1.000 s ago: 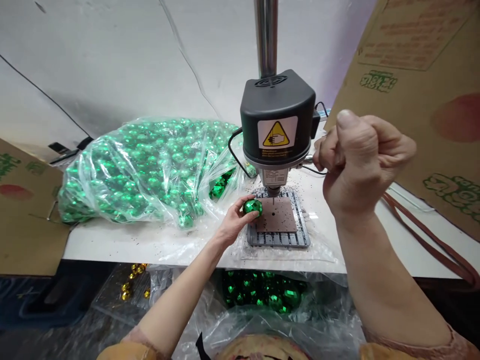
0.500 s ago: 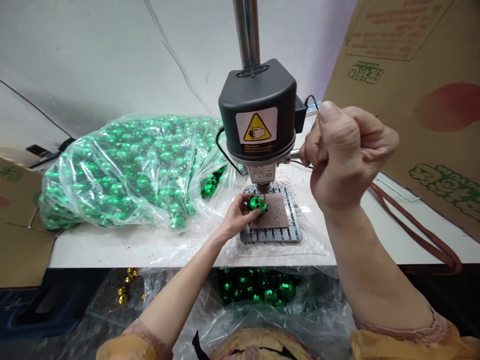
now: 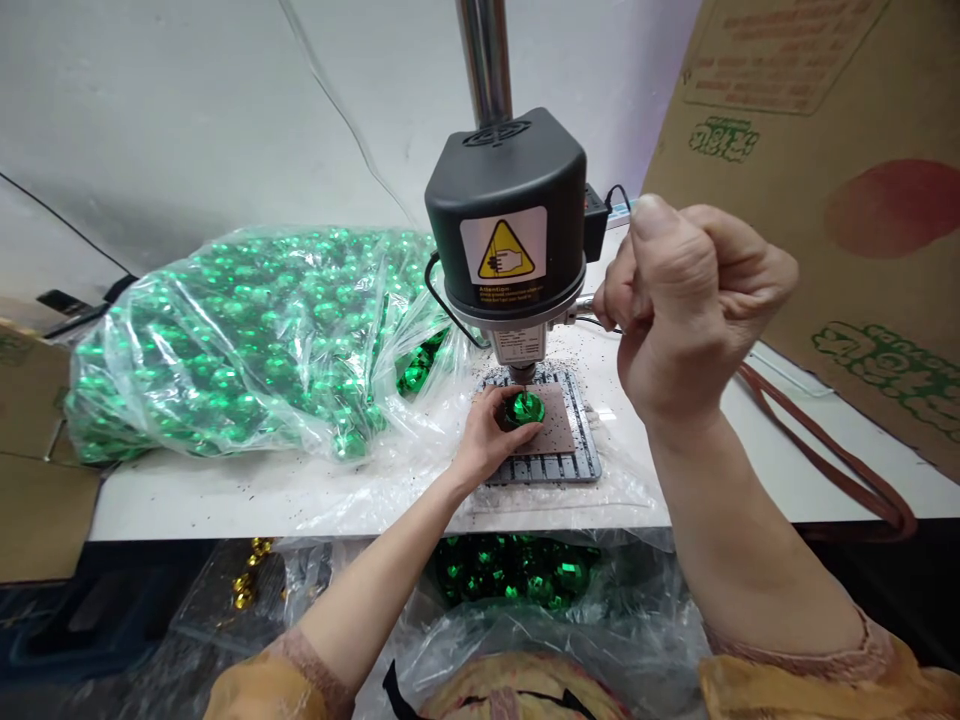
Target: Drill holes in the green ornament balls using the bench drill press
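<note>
My left hand [image 3: 491, 435] grips a shiny green faceted ball [image 3: 528, 407] between thumb and fingers, over a brown pad [image 3: 556, 430]. Beneath the pad is the slotted grey base [image 3: 586, 462] of a small drill press [image 3: 506, 215]. The drill's tip comes down to the top of the ball; whether it has gone in I cannot tell. Raised at the machine's right side, my right hand [image 3: 686, 300] is closed around the feed handle [image 3: 585, 308], whose grip is mostly hidden by the fingers.
A clear plastic bag [image 3: 247, 345] full of green balls lies left of the drill press. More green balls [image 3: 517, 572] sit in plastic below the table edge. Cardboard boxes [image 3: 795, 240] flank the table [image 3: 225, 495]. A brown strap [image 3: 832, 465] hangs at right. Dark shavings are scattered about.
My left hand has moved the ball slightly right, under the drill's tip. My right hand stays closed on the handle, and the view has shifted a little.
</note>
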`<state>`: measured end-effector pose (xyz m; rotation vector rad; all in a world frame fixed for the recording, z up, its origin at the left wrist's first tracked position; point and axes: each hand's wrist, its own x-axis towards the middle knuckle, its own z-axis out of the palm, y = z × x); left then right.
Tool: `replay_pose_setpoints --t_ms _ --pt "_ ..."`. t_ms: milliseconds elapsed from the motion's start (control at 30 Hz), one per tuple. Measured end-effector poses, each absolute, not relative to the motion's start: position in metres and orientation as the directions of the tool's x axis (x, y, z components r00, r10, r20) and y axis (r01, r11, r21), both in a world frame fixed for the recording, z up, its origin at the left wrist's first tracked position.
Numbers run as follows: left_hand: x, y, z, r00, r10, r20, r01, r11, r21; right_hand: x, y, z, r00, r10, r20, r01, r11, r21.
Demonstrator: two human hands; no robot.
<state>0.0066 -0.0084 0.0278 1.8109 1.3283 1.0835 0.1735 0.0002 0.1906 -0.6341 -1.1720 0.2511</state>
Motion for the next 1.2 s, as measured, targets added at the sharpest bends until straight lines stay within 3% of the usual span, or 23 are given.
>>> replay_pose_setpoints --t_ms 100,233,500,767,933,1200 --pt "0.009 -0.008 0.017 0.162 0.957 0.239 0.366 -0.283 0.887 0.175 0.000 0.188 0.363 0.498 0.788 0.192 0.787 -0.586" --pt "0.010 -0.009 0.011 0.159 0.962 0.222 0.302 -0.261 0.917 0.176 -0.001 0.187 0.377 0.495 0.783 0.134 0.807 -0.575" --pt "0.013 -0.012 0.015 0.143 0.958 0.247 0.296 -0.280 0.913 0.166 -0.008 0.171 0.470 0.367 0.803 0.043 0.899 -0.436" --pt "0.012 -0.012 0.013 0.153 0.955 0.253 0.296 -0.288 0.911 0.174 -0.007 0.155 0.407 0.275 0.871 0.042 0.947 -0.319" --pt "0.012 -0.012 0.011 0.155 0.956 0.250 0.289 -0.286 0.913 0.175 -0.008 0.149 0.401 0.293 0.868 0.054 0.938 -0.341" --pt "0.012 -0.012 0.007 0.159 0.951 0.265 0.283 -0.301 0.911 0.174 -0.007 0.146 0.364 0.218 0.906 0.034 0.968 -0.247"
